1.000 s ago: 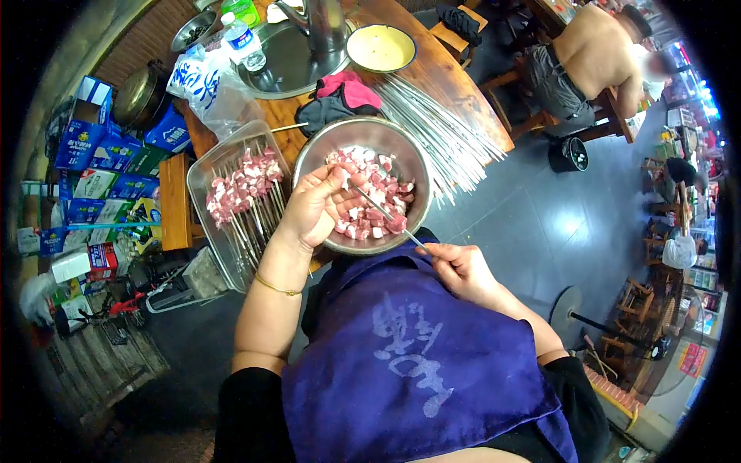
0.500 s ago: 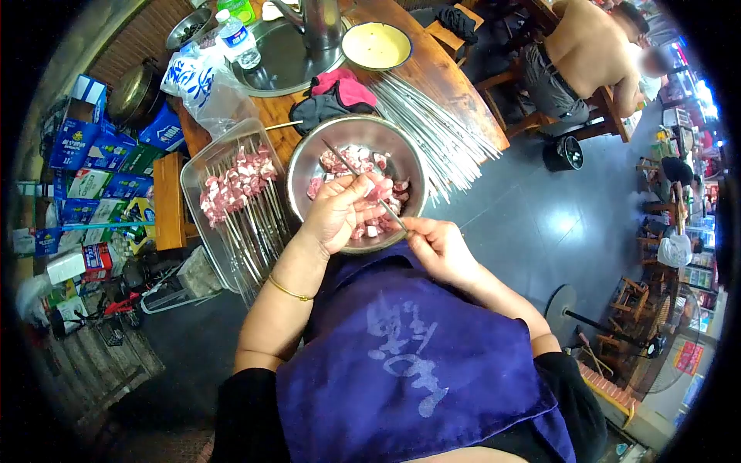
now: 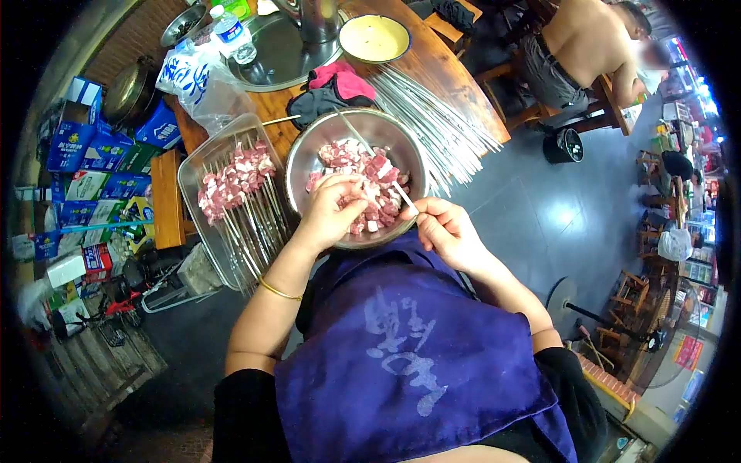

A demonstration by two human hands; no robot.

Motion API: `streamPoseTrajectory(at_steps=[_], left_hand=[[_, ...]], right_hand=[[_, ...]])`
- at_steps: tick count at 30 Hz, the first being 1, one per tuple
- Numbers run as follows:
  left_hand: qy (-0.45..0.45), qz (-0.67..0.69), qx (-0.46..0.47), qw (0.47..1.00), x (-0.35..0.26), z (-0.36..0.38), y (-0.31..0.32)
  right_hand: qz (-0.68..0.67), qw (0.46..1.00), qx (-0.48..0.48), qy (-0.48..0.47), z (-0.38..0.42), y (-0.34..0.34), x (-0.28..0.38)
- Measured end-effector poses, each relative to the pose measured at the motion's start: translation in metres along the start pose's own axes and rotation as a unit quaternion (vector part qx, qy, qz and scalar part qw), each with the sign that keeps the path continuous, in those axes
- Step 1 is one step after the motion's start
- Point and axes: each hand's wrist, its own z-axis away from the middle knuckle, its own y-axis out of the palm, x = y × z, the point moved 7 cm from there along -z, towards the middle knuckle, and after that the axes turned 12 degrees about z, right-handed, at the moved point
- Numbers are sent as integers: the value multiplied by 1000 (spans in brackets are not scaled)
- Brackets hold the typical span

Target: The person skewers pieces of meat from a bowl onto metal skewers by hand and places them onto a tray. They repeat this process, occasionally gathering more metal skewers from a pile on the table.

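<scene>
A steel bowl [image 3: 299, 181] holds loose chunks of raw meat [image 3: 340, 157]. Across it slants a flat metal skewer [image 3: 356, 133] with a meat chunk [image 3: 380, 169] threaded partway along. My right hand [image 3: 451, 235] pinches the skewer's near end at the bowl's right rim. Over the bowl's front part, my left hand [image 3: 336, 210] is closed, its fingertips pinching what looks like a pale piece of meat [image 3: 371, 190] just below the skewer. To the left, a clear plastic tray [image 3: 193, 174] carries several loaded meat skewers [image 3: 239, 177].
Bare metal skewers [image 3: 440, 127] lie in a pile right of the bowl. Behind it are pink-and-grey gloves [image 3: 332, 92], a yellow enamel basin [image 3: 376, 38], a round steel tray [image 3: 270, 65], a water bottle [image 3: 233, 35] and a plastic bag [image 3: 197, 85]. A person [image 3: 583, 54] sits at far right.
My left hand has turned palm-down and come off the skewer towards the loose meat. The skewer's meat chunk now shows uncovered. My right hand has shifted slightly right and up, still holding the end.
</scene>
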Motion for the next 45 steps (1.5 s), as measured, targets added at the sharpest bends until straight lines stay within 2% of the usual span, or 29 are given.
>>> streamPoseTrajectory(at_steps=[1,2,3,4,5,7,8,11,15,16,19,23,27,30,33,36,45], left_hand=[[91,-108,-7,990,-8,0,-2],[-41,54,9,998,13,1,-2],[-172,214,23,961,28,7,3],[-295,363,36,883,39,17,13],[-297,466,26,833,36,20,16],[-290,653,4,700,29,22,20],[-295,672,-13,679,33,24,20],[-273,695,-68,662,35,22,13],[-227,647,-161,710,44,23,-3],[-228,664,-187,687,50,25,-7],[-197,657,-243,686,60,25,-18],[-162,668,-240,686,54,20,-24],[-157,699,-243,654,35,11,-25],[-143,664,-256,688,33,9,-26],[-139,650,-281,693,39,7,-30],[-129,647,-296,691,39,5,-33],[-90,638,-270,715,21,-1,-27]], right_hand=[[-6,1000,-9,1,-1,-1,0],[-11,1000,-17,3,-1,-2,0],[-9,1000,-23,-1,-2,-5,1],[-6,1000,-28,-5,-4,-8,0],[-4,999,-32,-9,-6,-12,0],[-6,998,-59,11,-9,-19,-14],[-6,997,-66,27,-9,-22,-19],[9,997,-68,29,-5,-24,-22],[17,998,-48,21,6,-21,-28],[16,999,-42,22,9,-19,-30],[73,995,24,63,20,-10,-29],[215,974,71,16,24,0,-13],[232,970,67,30,21,0,-17],[232,971,57,4,20,0,-17],[246,968,52,-24,21,-1,-15],[243,968,55,-14,24,-3,-13],[256,966,14,-10,23,-6,-20]])
